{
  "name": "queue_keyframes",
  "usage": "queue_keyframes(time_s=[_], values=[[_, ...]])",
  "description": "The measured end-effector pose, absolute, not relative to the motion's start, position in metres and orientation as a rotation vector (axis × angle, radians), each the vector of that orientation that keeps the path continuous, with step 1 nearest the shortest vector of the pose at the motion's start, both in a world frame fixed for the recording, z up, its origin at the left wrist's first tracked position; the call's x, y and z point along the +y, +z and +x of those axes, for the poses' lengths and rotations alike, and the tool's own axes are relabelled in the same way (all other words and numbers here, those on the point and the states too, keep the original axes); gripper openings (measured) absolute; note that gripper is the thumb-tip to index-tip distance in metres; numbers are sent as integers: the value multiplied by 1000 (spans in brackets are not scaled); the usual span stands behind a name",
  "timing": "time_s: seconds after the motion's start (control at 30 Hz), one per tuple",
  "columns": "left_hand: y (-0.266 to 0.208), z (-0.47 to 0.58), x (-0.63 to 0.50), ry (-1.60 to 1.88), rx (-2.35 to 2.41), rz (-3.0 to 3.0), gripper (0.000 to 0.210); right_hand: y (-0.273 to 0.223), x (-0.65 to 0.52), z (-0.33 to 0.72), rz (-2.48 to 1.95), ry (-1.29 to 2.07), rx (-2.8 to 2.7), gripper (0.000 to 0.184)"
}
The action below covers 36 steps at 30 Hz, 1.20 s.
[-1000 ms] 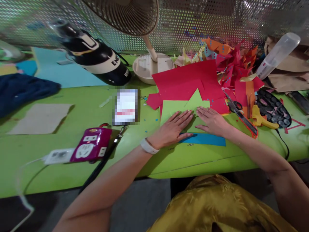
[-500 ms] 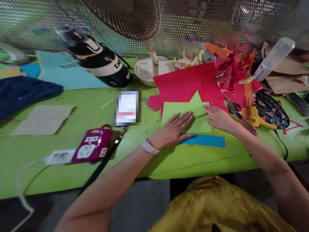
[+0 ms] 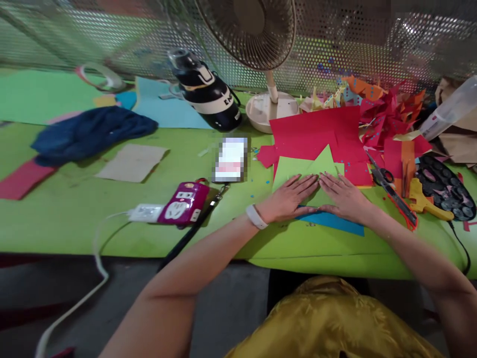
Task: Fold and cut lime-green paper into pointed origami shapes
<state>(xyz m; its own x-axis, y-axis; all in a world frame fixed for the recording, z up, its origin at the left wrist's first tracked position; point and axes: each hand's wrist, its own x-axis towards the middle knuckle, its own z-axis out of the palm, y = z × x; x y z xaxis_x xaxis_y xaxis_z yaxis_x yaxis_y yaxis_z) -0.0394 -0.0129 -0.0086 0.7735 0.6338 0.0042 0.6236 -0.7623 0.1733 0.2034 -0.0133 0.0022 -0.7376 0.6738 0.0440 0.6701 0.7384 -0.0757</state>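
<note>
A sheet of light green paper [image 3: 288, 169] lies on the table, with a folded pointed flap [image 3: 325, 158] standing out at its upper side. My left hand [image 3: 292, 197] rests flat on the sheet, fingers stretched out. Beside it my right hand [image 3: 345, 198] also lies flat on the paper, and the fingertips of both hands nearly meet. Under the thumbs and the lower edge of the green sheet runs a blue paper strip [image 3: 346, 224]. Red paper [image 3: 316, 129] is spread just behind. My palms hide much of the green sheet.
To the right lie a cutter knife [image 3: 400, 201], scissors [image 3: 383, 174], a yellow glue gun [image 3: 428, 201] and a black palette [image 3: 445, 189]. Leftward are a phone [image 3: 231, 158], a magenta power socket [image 3: 184, 203] and a black bottle [image 3: 208, 94]. A fan [image 3: 272, 104] stands behind.
My right hand has moved left across the green paper until its fingertips are close to the left hand's. The view has turned left, showing more of the dark blue cloth.
</note>
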Motion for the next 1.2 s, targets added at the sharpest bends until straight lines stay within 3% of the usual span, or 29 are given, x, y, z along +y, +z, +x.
queue_keyframes(time_s=[0.77, 0.97, 1.2], values=[[-12, -41, -11, 132, 989, 2829, 82, 28, -18, 217, -1422, 48, -2917, 69], [-12, -43, -12, 160, 964, 2859, 81, 58, -6, 220, -1770, -10, -2587, 43], [-9, -42, -12, 161, 973, 2843, 83, 44, 2, 205, -1839, 350, -2271, 23]])
